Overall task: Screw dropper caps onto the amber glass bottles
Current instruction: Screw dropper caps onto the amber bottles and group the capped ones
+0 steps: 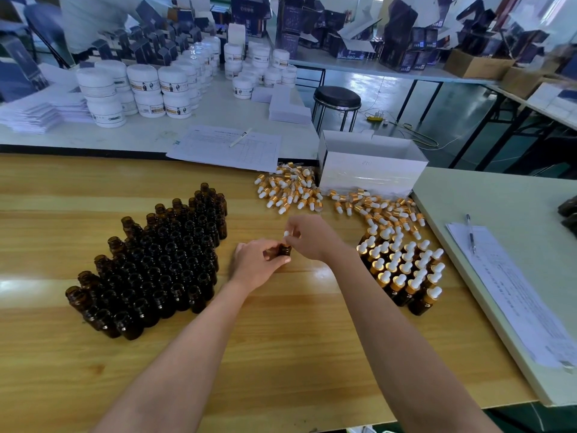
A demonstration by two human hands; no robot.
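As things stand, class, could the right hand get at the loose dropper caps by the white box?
Probably yes, once free. The right hand pinches a cap over the bottle in the left hand; the loose caps lie just beyond it, only bare tabletop between.

On the table [281,339], open bottles [162,264] stand at the left, capped bottles [402,273] at the right. Between them the left hand [256,264] holds one bottle [284,250], the right hand [312,237] a cap [286,234] above it. Behind lie loose caps [290,190], before a box [371,173].
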